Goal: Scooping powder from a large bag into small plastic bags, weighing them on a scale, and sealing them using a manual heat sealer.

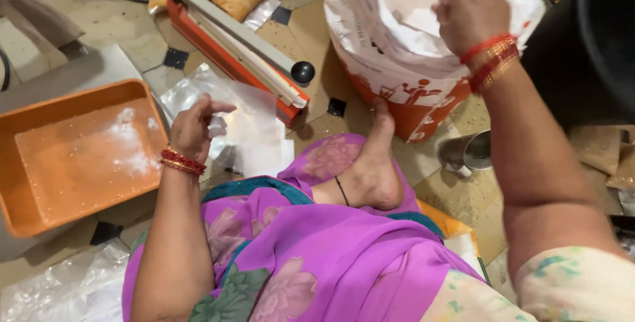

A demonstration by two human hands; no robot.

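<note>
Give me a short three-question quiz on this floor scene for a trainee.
1. True or false: the right hand grips the rim of the white sack.
2. What is the left hand nearest to? A) clear bags B) steel cup C) sealer
3. Fill in: the orange tray lies on the person's ____ side.

Key: 1 true; 2 A; 3 left.
</note>
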